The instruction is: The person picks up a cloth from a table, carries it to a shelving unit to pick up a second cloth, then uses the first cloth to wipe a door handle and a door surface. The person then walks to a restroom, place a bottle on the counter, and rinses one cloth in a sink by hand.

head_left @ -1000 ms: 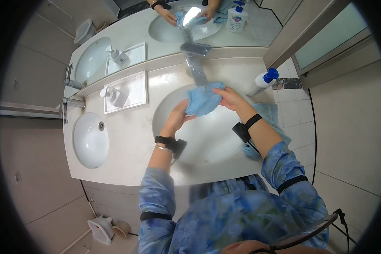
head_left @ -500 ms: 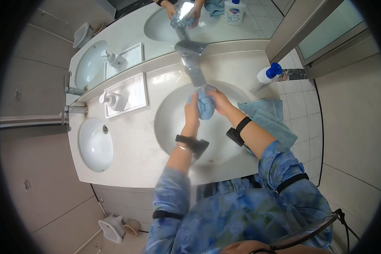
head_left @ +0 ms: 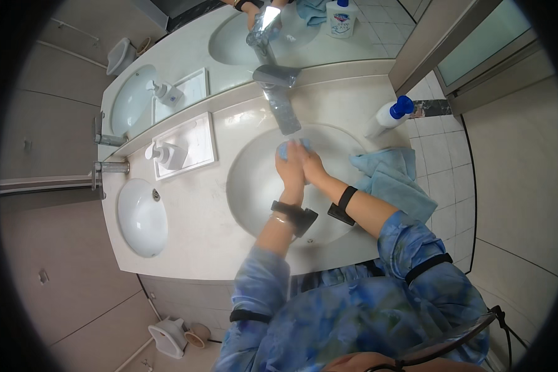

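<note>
Under the faucet (head_left: 283, 113), my left hand (head_left: 289, 168) and my right hand (head_left: 312, 165) press together over the large white sink (head_left: 249, 197). Both are closed around a wadded light-blue cloth (head_left: 284, 150). Only a small part of it shows past the fingers, the rest being hidden by the hands. The faucet's spout ends just above the fingertips. To the right of the sink, a second light-blue cloth (head_left: 398, 186) lies loosely folded on the counter's edge, apart from my hands.
A white bottle with a blue pump top (head_left: 387, 118) stands at the back right. At left, a white pump bottle (head_left: 169, 155) sits on a white tray (head_left: 206, 139), with a smaller basin (head_left: 141, 218) in front. A mirror (head_left: 229, 69) runs along the back of the counter.
My hands have come together and closed more tightly over the blue cloth, hiding most of it. The left hand has shifted right, and the right hand has turned inward against it.
</note>
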Action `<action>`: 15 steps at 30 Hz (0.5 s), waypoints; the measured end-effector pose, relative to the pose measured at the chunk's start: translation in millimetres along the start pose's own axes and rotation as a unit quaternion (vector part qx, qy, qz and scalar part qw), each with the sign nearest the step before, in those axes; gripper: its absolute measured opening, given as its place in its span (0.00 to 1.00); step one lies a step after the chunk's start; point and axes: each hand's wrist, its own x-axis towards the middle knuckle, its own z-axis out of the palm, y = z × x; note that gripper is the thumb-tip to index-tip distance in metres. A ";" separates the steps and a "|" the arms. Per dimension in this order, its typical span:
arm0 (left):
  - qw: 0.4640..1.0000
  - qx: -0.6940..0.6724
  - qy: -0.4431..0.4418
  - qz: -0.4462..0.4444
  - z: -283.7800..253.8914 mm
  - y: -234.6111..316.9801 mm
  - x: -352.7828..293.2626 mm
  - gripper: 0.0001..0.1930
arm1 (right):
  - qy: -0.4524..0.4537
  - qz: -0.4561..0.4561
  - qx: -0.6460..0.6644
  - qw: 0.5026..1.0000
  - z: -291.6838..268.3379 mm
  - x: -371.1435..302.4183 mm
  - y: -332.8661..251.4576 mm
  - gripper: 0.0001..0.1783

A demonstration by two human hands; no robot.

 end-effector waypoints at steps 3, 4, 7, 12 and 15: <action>0.997 0.044 0.005 0.057 -7.3 -19.4 11.3 0.14 | -0.007 -0.083 -0.101 0.991 -1.8 -6.0 -10.6 0.28; 0.997 0.045 0.006 0.056 -9.2 -25.6 13.4 0.14 | -0.008 -0.082 -0.101 0.992 -2.9 -7.7 -14.1 0.28; 0.994 0.058 0.023 0.090 -6.0 -28.8 15.5 0.13 | -0.031 -0.064 -0.161 0.984 -9.4 -5.2 -24.9 0.27; 0.996 0.065 0.006 0.056 -4.5 -28.0 12.8 0.15 | -0.058 -0.090 -0.272 0.956 -15.6 -4.4 -35.6 0.32; 0.997 0.044 -0.025 0.056 -12.1 -32.0 17.9 0.15 | -0.070 -0.104 -0.281 0.951 -13.8 -0.4 -30.6 0.34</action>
